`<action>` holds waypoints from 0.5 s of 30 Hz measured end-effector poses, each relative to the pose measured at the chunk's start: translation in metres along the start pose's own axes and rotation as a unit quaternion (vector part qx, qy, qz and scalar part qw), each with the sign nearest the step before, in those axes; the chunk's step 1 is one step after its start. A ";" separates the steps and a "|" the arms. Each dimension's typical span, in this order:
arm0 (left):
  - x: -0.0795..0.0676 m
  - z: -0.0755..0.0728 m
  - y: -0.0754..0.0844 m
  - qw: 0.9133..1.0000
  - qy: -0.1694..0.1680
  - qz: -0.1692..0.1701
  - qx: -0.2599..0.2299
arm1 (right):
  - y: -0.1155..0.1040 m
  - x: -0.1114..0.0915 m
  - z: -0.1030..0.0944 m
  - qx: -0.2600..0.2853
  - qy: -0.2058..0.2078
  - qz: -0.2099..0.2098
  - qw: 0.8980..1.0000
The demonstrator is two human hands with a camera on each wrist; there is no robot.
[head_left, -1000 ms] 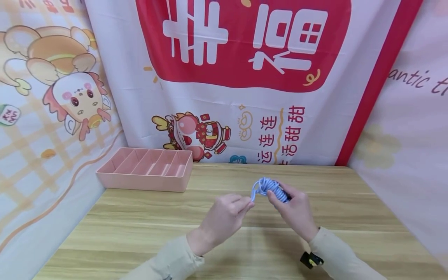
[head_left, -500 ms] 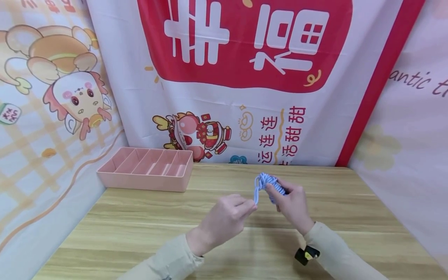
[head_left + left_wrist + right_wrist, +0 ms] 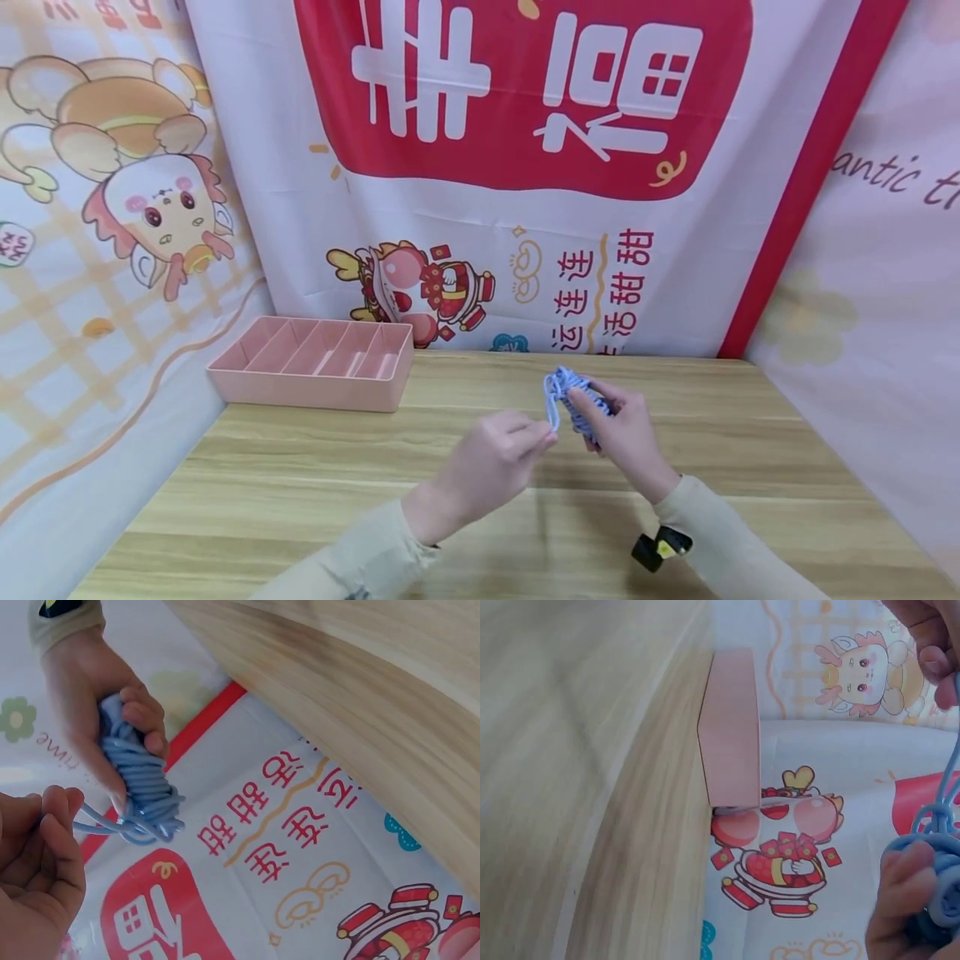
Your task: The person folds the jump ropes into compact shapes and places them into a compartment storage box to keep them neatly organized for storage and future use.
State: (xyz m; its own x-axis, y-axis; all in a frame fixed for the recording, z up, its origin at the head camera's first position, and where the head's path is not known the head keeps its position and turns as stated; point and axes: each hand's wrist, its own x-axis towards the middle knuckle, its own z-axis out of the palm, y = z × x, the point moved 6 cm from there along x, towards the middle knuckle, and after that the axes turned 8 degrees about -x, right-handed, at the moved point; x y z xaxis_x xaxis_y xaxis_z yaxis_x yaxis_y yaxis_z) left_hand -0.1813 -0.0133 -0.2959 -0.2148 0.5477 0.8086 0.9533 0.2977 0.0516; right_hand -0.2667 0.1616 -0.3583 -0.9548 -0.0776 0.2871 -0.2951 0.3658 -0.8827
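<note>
A bundle of light blue cord (image 3: 582, 405), wound into tight coils, is held above the table in my right hand (image 3: 628, 433). The thumb lies across its near side and the other fingers go round behind. My left hand (image 3: 487, 467) pinches a doubled strand of the cord that comes off the bundle's left end. In the left wrist view the strand runs from the left fingertips to the end of the coiled cord (image 3: 142, 776). The right wrist view shows a loop or knot in the cord (image 3: 934, 817) at the bundle's end.
A pink tray (image 3: 307, 390) with several compartments stands at the back left of the wooden table (image 3: 300, 500). Printed cloth (image 3: 675, 275) hangs behind the table and along both sides. A black and yellow device (image 3: 660, 547) sits at the right wrist.
The cord bundle has tilted more upright and shifted slightly left and up as the right hand turned. My left hand has moved a little to the right, still pinching the strand.
</note>
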 end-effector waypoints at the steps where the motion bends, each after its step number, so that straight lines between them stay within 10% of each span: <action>1: 0.000 -0.003 -0.004 1.000 0.008 -0.018 -0.017 | 0.001 0.000 0.000 -0.002 -0.010 -0.007 1.000; 6: 0.000 -0.009 -0.012 0.997 0.014 -0.057 -0.047 | 0.002 -0.003 -0.001 -0.010 -0.029 -0.028 0.999; 15: -0.002 -0.003 0.010 0.998 -0.003 0.054 0.042 | -0.006 -0.001 -0.002 0.012 0.020 -0.025 0.999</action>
State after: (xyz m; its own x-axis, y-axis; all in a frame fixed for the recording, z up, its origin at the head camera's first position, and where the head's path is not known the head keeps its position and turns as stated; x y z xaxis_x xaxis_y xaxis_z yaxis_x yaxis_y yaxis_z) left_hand -0.1711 -0.0140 -0.2947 -0.1124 0.5844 0.8037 0.9497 0.3012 -0.0862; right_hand -0.2638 0.1612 -0.3531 -0.9365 -0.0576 0.3458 -0.3441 0.3403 -0.8751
